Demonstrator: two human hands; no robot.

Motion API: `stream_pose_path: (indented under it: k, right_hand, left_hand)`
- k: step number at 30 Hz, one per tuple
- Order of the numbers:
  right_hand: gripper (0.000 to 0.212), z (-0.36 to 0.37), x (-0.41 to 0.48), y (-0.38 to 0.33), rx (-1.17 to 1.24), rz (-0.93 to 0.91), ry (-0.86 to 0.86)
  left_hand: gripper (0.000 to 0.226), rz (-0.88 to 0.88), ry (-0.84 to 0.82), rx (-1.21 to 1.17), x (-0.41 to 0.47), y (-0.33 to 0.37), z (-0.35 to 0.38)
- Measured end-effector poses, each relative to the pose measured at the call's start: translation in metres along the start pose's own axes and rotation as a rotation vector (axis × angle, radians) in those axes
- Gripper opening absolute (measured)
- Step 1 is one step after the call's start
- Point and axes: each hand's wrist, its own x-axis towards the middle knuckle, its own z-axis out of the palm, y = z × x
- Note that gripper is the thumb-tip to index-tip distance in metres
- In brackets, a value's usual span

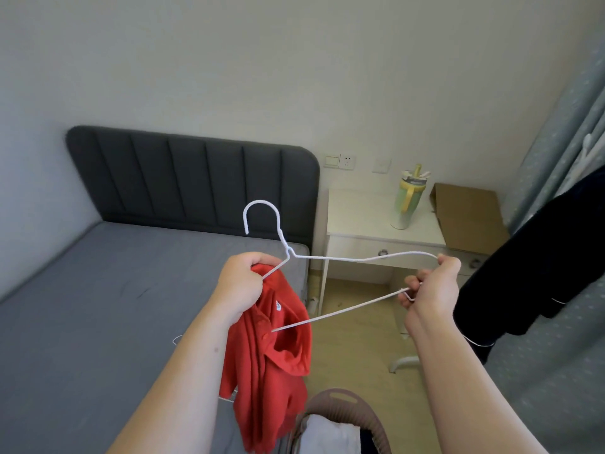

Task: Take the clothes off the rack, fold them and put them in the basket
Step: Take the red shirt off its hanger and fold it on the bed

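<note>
Soft, even daylight filled the room, leaving only faint shadows and no glare; the wide-angle lens bowed the curtain (pixel 556 142) at the edge, with corners slightly soft.

both arms out fwd, bare. l hand (pixel 244 283) fisted on red shirt (pixel 271 355), r hand (pixel 432 290) pinching hanger (pixel 340 309) end.

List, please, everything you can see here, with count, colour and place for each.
red shirt: one, red, centre, hanging down
hanger: one, white wire, centre, one end inside the shirt
basket: one, brownish, bottom centre
white cloth: one, white, inside basket
dark garment: one, navy, hanging at right
bed: one, grey, left
bedside table: one, white, right of bed
tumbler: one, green and yellow, on bedside table
cardboard box: one, brown, right of bedside table
curtain: one, blue-grey, far right
left hand: one, grips shirt and hanger
right hand: one, grips hanger's end
</note>
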Motion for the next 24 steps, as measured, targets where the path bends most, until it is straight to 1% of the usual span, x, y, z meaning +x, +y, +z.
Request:
stream_pose_path:
  k: [6,11,13,16,17,19,21,23,24]
  right_hand:
    - [0.026,-0.001,0.007,0.006,0.086,0.079,0.093]
    - [0.031,-0.003,0.015,0.019,0.128,0.191,0.209]
    - [0.032,-0.001,0.017,0.026,0.138,0.223,0.238]
    - [0.029,0.003,0.016,0.039,0.172,0.259,0.279]
    - [0.027,0.005,0.016,0.045,0.19,0.275,0.292]
    - [0.028,0.006,0.019,0.058,0.241,0.337,0.316]
    - [0.04,0.007,0.023,0.073,0.292,0.428,0.353]
    - [0.045,0.01,0.025,0.088,0.308,0.491,0.365]
    - [0.043,0.012,0.024,0.095,0.302,0.502,0.358]
  left_hand:
    - [0.056,-0.113,0.259,0.03,0.012,-0.019,-0.01]
    - [0.051,-0.203,0.405,0.059,0.02,-0.042,-0.018]
    - [0.047,-0.217,0.42,0.065,0.022,-0.048,-0.021]
    - [0.019,-0.229,0.419,0.142,0.026,-0.057,-0.029]
    - [0.015,-0.24,0.432,0.169,0.027,-0.062,-0.032]
    - [0.019,-0.253,0.447,0.193,0.028,-0.069,-0.038]
    - [0.022,-0.263,0.444,0.197,0.028,-0.074,-0.043]
    - [0.025,-0.241,0.398,0.227,0.028,-0.079,-0.047]
    - [0.033,-0.222,0.359,0.244,0.028,-0.081,-0.046]
